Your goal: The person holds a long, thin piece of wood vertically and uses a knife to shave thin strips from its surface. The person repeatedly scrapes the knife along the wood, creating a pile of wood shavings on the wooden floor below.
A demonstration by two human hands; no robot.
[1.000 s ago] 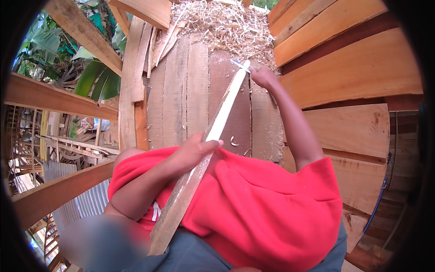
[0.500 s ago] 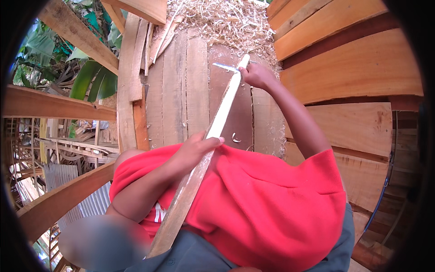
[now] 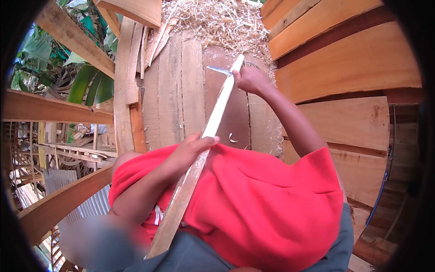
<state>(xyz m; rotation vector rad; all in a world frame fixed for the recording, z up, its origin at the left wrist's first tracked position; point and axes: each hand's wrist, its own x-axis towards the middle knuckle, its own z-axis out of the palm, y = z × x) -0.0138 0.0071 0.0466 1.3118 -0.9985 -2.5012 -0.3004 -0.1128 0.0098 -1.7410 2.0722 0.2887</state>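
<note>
A long wooden pole [image 3: 218,111] slants from my lap up to the far middle; its far length is pale and freshly shaved, its near part rough and grey-brown. My left hand [image 3: 195,148] wraps round the pole near its middle, thumb on top. Close to the pole's far tip, my right hand [image 3: 251,79] is closed on a knife. The thin bright knife blade [image 3: 219,70] lies across the pole and sticks out to its left. The handle is hidden inside my fist.
Curled wood shavings [image 3: 217,27] heap on the plank floor [image 3: 170,90] at the far end. A board wall [image 3: 349,68] rises on the right. Wooden rails [image 3: 59,111] and loose boards [image 3: 129,72] line the left, with plants and corrugated sheet beyond.
The whole view has shifted slightly. My right hand and the knife have moved a little nearer along the pole, away from its tip. The left hand keeps its hold.
</note>
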